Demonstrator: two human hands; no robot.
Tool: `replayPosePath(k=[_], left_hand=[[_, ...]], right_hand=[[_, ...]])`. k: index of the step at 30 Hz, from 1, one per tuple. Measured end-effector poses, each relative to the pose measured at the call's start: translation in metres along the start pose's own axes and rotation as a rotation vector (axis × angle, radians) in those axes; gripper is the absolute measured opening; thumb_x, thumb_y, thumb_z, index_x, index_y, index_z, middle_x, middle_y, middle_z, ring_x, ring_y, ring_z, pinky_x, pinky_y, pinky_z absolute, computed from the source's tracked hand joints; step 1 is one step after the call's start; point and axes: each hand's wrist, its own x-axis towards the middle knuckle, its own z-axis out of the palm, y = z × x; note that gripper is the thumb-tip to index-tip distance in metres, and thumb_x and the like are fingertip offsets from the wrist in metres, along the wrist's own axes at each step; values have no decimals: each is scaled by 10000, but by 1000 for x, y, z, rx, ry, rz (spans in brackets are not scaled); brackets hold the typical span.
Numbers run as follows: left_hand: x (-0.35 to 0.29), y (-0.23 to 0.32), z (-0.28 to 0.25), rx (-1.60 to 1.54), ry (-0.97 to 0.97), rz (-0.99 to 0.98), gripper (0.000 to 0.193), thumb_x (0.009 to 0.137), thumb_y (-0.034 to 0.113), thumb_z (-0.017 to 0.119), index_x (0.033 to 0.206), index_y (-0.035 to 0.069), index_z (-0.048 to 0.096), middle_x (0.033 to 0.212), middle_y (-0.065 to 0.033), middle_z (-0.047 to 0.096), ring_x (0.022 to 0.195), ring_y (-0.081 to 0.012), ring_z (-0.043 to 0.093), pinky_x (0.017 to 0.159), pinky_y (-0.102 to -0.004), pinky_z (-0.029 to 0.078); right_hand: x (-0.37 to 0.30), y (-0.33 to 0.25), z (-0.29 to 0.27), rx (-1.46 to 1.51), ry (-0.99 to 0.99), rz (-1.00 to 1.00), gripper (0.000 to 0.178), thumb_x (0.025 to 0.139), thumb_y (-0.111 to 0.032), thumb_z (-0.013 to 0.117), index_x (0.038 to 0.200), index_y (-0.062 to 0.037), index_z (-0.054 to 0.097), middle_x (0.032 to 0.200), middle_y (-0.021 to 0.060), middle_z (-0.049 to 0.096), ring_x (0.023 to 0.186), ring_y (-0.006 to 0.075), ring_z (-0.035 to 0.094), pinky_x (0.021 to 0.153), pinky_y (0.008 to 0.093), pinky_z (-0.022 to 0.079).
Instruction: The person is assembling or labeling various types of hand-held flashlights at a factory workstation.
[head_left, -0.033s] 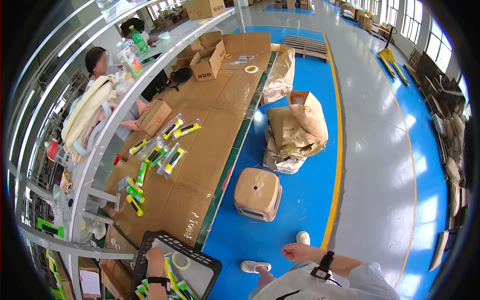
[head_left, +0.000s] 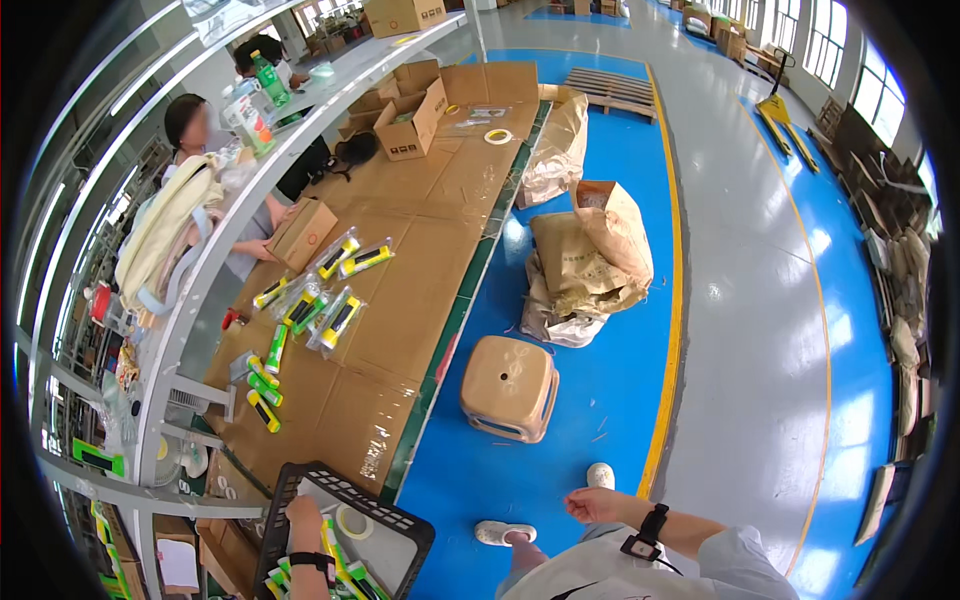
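My left hand (head_left: pixel 303 513) reaches down into a black plastic crate (head_left: pixel 420 528) at the lower left, beside its far rim. Its fingertips are hard to make out, so I cannot tell what it touches. In the crate lie a roll of pale tape (head_left: pixel 354 521) and several yellow-green tube-shaped items (head_left: pixel 335 550), close to that hand. My right hand (head_left: pixel 590 505) hangs in front of my body over the blue floor, its fingers curled inward and nothing visible in them. A dark band with a small device (head_left: pixel 642 545) sits on the right wrist.
Several plastic-wrapped yellow, green and black items (head_left: pixel 342 320) lie on the cardboard-covered table (head_left: pixel 400 300). Across it, a person's hands (head_left: pixel 258 248) hold a cardboard box (head_left: pixel 303 236). A beige stool (head_left: pixel 508 385) and brown paper sacks (head_left: pixel 590 250) stand right of the table. Metal shelving (head_left: pixel 165 390) rises left.
The view has shifted slightly, so the table and crate sit a little farther left. Both my hands keep nearly the same pose.
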Motion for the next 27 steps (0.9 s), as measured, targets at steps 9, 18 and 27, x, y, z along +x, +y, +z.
replayPosePath(k=[9,18,27], left_hand=[[-19,43,-29,-495,451,-313,104,775,49,511,690,48,571,738,-157,620,740,-352,600,674,-418,466],[-33,143,-116,-1188,653,13,88,766,-67,456,749,4,505,724,-76,546,672,-167,509,654,-264,413],[-25,432,-66,-1196,-32,267,318,806,3,553,1117,7,491,1145,-207,507,1067,-354,505,912,-437,413]], right_hand=[[-87,-79,-94,-10,339,-119,143,931,-147,493,944,-18,554,831,91,598,696,144,572,631,283,482],[-55,-185,-106,-300,463,-72,167,912,-214,540,960,-56,567,807,63,617,712,142,596,637,286,507],[22,-311,-227,-1350,705,-69,167,803,-183,624,897,-54,577,777,88,653,663,193,645,542,311,505]])
